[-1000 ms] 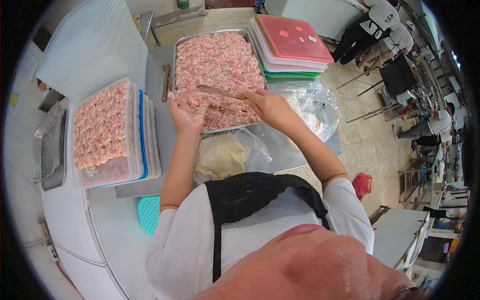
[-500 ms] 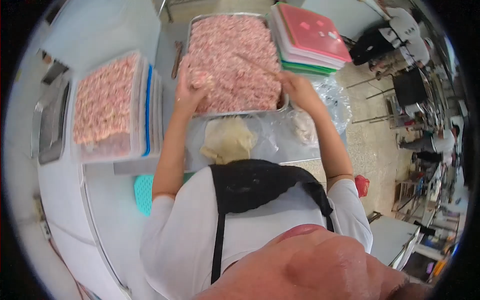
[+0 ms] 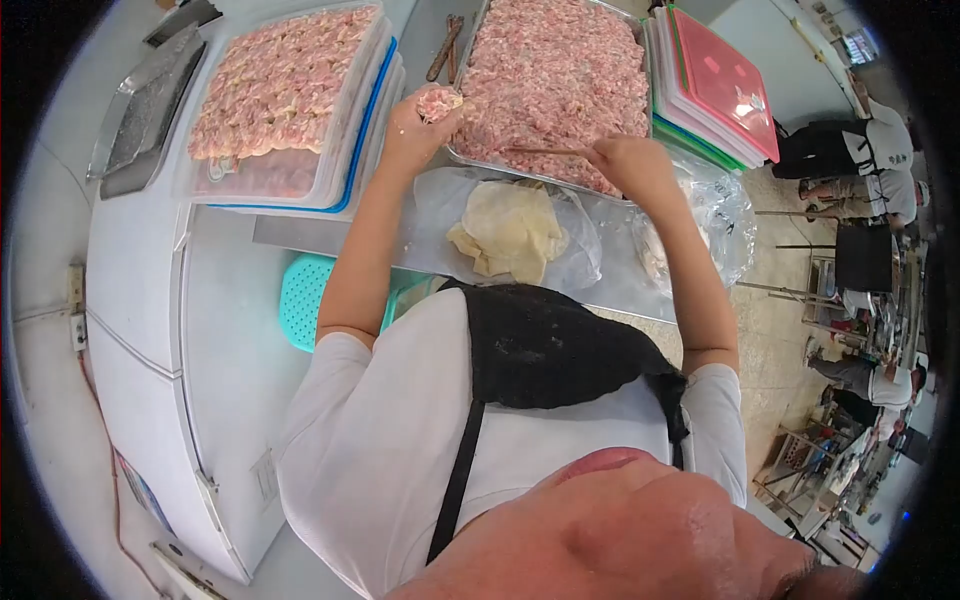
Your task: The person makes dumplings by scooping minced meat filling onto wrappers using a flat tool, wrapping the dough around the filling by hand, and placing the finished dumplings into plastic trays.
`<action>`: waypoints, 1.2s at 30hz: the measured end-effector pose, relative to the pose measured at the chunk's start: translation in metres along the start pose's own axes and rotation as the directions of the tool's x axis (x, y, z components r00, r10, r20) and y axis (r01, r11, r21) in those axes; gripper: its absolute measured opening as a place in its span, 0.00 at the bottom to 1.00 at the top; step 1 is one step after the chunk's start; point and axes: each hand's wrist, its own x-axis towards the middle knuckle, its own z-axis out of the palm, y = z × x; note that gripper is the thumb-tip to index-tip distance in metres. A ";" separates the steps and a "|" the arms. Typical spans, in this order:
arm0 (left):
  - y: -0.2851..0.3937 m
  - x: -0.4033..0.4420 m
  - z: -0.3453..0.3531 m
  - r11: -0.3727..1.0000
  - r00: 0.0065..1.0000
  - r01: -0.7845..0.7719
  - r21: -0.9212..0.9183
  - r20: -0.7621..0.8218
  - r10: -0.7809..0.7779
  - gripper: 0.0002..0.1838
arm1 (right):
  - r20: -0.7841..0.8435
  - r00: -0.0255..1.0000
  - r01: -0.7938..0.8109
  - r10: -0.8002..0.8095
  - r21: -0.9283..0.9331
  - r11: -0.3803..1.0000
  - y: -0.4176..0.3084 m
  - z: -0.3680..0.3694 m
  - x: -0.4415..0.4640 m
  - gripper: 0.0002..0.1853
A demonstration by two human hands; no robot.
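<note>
My left hand (image 3: pixel 410 142) is closed around a meat-filled dumpling (image 3: pixel 438 103), with pink filling showing on top. It is beside the near left corner of a metal tray heaped with ground meat (image 3: pixel 550 75). In my right hand (image 3: pixel 632 168) is a thin brown stick-like spatula (image 3: pixel 550 151), held low over the near part of the meat and pointing left. In front of the tray, a loose pile of pale yellow dough wrappers (image 3: pixel 512 230) lies on clear plastic, between my forearms.
On the left stand stacked plastic trays, the top one filled with rows of dumplings (image 3: pixel 285 80). Brown sticks (image 3: pixel 444 52) lie beside the meat tray. Stacked lids (image 3: pixel 725 85) and a plastic bag (image 3: pixel 725 215) are right. A teal basket (image 3: pixel 303 300) sits below. People (image 3: pixel 885 150) work far right.
My left hand has shifted from over the meat's left edge to outside the tray's near left corner, still with the dumpling. My right hand keeps the spatula. The whole view has tilted.
</note>
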 end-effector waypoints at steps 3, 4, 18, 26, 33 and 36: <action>0.005 -0.003 -0.005 0.991 1.000 0.018 0.132 -0.001 -0.018 0.15 | -0.080 0.985 0.153 -0.154 -0.021 0.988 -0.030 0.027 0.005 0.18; 0.005 -0.003 -0.006 0.982 1.000 0.020 0.188 -0.003 -0.020 0.16 | -0.025 0.992 0.122 -0.121 0.032 0.992 -0.037 0.031 0.008 0.20; 0.012 0.015 0.031 0.987 0.922 -0.120 0.111 0.380 0.069 0.33 | -0.293 0.956 0.198 0.028 0.709 0.677 -0.013 0.025 -0.016 0.14; 0.019 0.032 0.045 0.993 0.742 0.078 0.090 0.660 -0.118 0.23 | -0.063 0.992 -0.018 0.106 0.777 0.629 0.024 -0.006 -0.026 0.13; 0.020 0.029 0.046 0.962 0.753 -0.268 0.042 0.632 0.182 0.21 | -0.123 0.992 0.114 -0.031 0.759 0.642 0.008 0.026 -0.026 0.15; 0.007 0.031 0.054 0.989 0.845 -0.105 0.103 0.534 0.034 0.21 | -0.232 0.972 0.105 0.031 0.553 0.826 0.024 0.027 -0.023 0.14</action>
